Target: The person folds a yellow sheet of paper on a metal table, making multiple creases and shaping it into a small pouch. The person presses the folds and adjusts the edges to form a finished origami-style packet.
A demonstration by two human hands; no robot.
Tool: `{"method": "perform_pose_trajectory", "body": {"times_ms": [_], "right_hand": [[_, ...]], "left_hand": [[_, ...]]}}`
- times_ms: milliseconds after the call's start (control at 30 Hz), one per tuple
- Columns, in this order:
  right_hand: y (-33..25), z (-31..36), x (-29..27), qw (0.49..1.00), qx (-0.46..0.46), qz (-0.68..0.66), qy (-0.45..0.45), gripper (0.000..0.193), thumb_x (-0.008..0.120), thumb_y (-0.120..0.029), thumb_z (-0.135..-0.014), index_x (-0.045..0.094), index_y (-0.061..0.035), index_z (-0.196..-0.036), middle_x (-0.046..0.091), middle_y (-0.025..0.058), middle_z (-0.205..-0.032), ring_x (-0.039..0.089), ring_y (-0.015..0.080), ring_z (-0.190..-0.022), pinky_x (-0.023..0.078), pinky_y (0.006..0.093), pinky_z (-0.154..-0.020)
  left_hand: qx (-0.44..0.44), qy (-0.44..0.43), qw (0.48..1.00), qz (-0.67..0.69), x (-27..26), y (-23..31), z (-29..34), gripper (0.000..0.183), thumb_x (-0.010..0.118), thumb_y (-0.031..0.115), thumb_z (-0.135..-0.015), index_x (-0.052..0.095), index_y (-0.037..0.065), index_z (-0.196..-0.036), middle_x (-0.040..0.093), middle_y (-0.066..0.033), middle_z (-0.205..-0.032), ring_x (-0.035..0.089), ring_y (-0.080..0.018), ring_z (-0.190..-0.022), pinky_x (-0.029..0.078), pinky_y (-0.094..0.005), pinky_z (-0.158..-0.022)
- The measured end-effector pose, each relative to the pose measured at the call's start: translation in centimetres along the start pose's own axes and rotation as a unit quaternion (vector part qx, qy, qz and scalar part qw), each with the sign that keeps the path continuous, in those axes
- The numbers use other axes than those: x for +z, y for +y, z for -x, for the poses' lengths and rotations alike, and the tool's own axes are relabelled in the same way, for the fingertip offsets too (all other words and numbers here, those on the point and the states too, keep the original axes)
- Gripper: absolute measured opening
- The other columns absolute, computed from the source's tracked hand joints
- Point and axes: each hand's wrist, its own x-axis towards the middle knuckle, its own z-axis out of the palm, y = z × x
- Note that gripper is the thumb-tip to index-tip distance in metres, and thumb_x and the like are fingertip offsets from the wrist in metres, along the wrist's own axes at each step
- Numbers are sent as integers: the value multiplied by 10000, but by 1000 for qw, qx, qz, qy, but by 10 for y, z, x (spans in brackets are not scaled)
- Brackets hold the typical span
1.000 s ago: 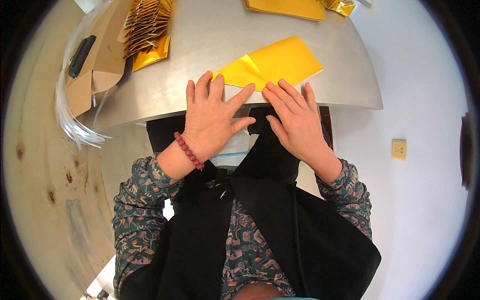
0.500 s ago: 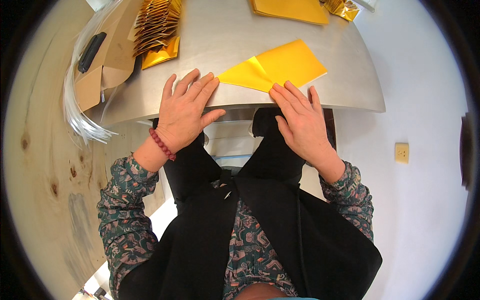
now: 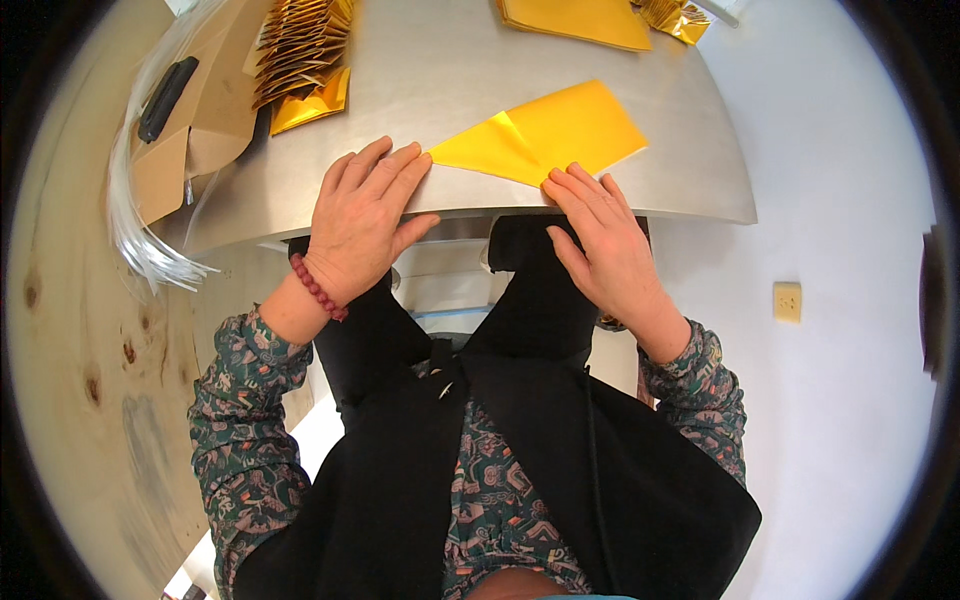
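A sheet of shiny gold paper, partly folded so that its left end tapers to a point, lies flat on the metal tabletop near the front edge. Fingertips of my left hand rest at the pointed left tip, the fingers stretched out and the thumb apart. My right hand presses its fingertips on the paper's lower edge, near the crease. Its fingers are extended too, with the thumb held away. Neither hand grips anything.
At the far left stands a row of folded gold paper pieces. An open cardboard box with a black handle-like object and a bundle of clear strands lies left of it. Gold sheets are stacked at the back, beside more folded pieces.
The view has shifted slightly, so the table and the things on it appear a little further left. Both hands keep nearly the same places on the gold paper.
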Motion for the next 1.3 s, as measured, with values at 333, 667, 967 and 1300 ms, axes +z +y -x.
{"method": "perform_pose_trajectory", "body": {"times_ms": [333,667,967,1300], "right_hand": [[5,-47,-7,981,-25,155,-111,201,691,-218,-964,739,-29,-1016,687,131,-1047,644,331,-1081,541,471,-948],[23,-154,-14,919,24,185,-347,387,528,-278,-1072,785,10,-1100,723,271,-1200,684,429,-1154,568,483,-989],[0,-179,5,911,74,170,-369,566,509,-447,-1087,761,37,-1234,670,317,-1309,664,466,-1193,541,503,-1044],[17,-94,19,994,4,-44,-101,742,666,-528,-1009,571,60,-1451,636,344,-1377,562,532,-1352,469,504,-1151]], "left_hand": [[76,-48,992,84,-6,6,2,586,823,158,-859,632,6,-1392,571,-139,-1531,455,-355,-1514,382,-517,-1249],[92,-62,987,120,15,83,-28,761,842,315,-847,569,32,-1498,597,-142,-1512,502,-290,-1466,285,-542,-1288],[121,-67,987,77,137,156,-130,650,622,421,-988,538,96,-1544,532,-205,-1565,411,-395,-1499,273,-570,-1263],[171,-83,929,319,47,155,-39,353,752,239,-934,703,86,-1248,600,-173,-1488,537,-353,-1414,429,-493,-1189]]}}
